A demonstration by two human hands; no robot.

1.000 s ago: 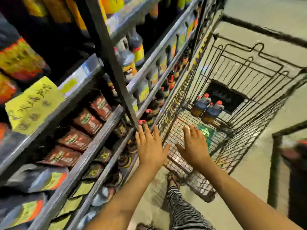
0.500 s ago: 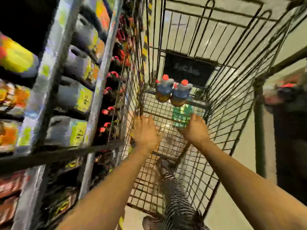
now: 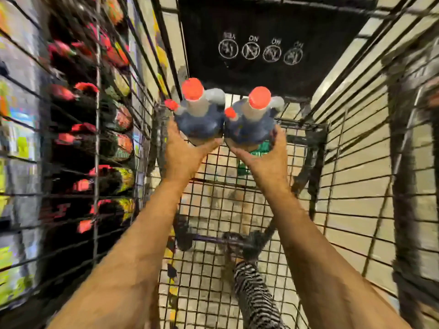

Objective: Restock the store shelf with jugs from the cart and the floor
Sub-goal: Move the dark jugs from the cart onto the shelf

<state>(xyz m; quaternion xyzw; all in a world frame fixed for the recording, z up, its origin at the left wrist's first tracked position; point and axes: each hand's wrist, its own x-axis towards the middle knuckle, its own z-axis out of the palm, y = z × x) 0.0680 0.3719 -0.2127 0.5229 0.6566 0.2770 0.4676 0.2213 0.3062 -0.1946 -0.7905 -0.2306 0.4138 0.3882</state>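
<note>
At the far end of the cart (image 3: 319,148), the left hand (image 3: 183,151) curls its fingers round the left jug (image 3: 199,122) and the right hand's (image 3: 264,159) fingers clasp the right jug (image 3: 251,127), both dark, red-capped, touching side by side.

Black placard (image 3: 273,51), white icons; green packet (image 3: 260,148); striped trouser leg (image 3: 254,298).

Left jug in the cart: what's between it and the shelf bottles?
Only the cart's wire side wall stands between the left jug, gripped by the left hand, and the shelf bottles, as the head view shows.
</note>
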